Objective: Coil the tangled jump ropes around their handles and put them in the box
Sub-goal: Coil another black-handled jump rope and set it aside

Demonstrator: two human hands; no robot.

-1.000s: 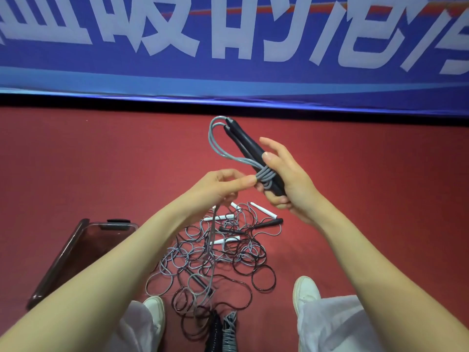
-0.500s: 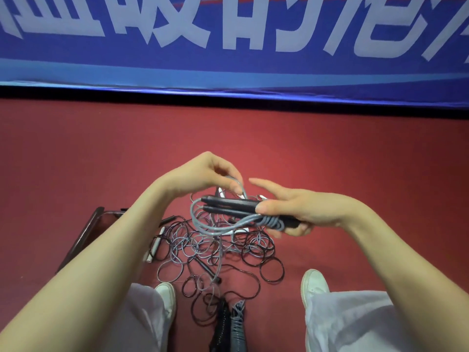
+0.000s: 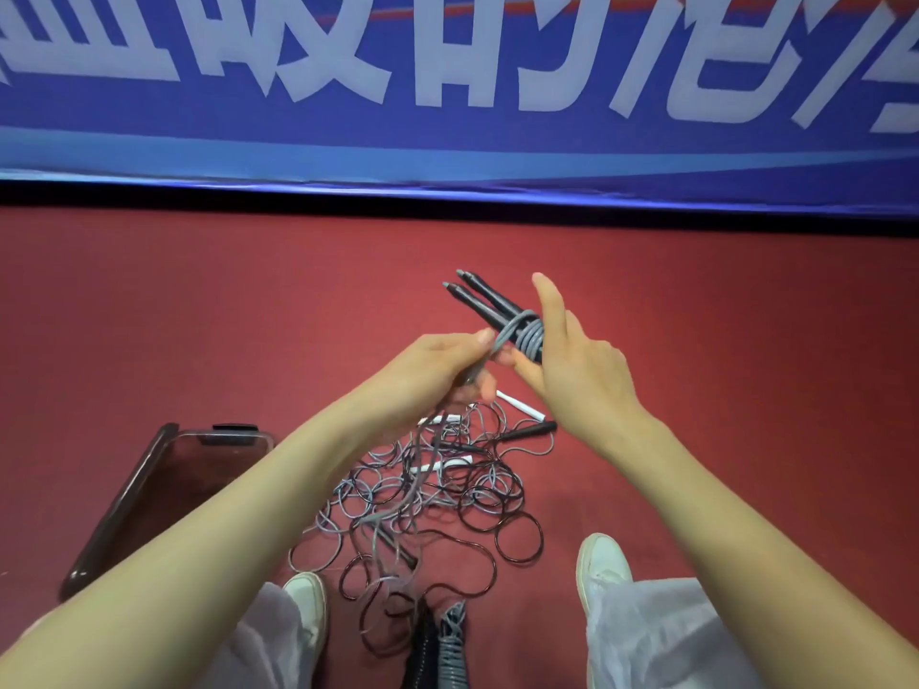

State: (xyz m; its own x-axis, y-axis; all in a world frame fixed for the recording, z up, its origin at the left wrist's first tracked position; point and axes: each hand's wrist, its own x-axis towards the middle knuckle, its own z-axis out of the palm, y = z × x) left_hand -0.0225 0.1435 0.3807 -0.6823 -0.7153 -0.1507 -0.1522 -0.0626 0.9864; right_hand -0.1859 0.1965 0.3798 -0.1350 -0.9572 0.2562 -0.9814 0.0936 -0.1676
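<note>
**Winding grey rope onto a pair of black handles**

Gripped the black handles (image 3: pixel 485 300) in the right hand (image 3: pixel 582 375) — thumb and lower fingers curled round them, forefinger stretched straight up past the wraps. Pointed both handle tips up and to the left, side by side, above the red floor (image 3: pixel 199 315). Carried several tight turns of grey rope (image 3: pixel 529 338) about the middle of the pair, right against the right hand. Pinched that same rope in the left hand (image 3: pixel 437 370), fingers closed on it just left of the wraps; touched the right thumb or came very near it — could not tell which. Trailed from the left hand down into the tangle of ropes (image 3: pixel 462 504) on the floor, grey and black loops heaped ahead of the two white shoes (image 3: pixel 601 559). Showed, among the far loops, several white handles (image 3: pixel 519 406) and a loose black handle (image 3: pixel 529 430). Stood left of the heap, partly behind the left forearm, as a clear box (image 3: pixel 119 509) with a dark rim, well apart from the held rope. Lay at the bottom edge, between the feet and outside the box, as two wound bundles (image 3: pixel 437 648), one black and one grey. Hung across the top as a blue banner (image 3: pixel 447 156) with large white characters.
</note>
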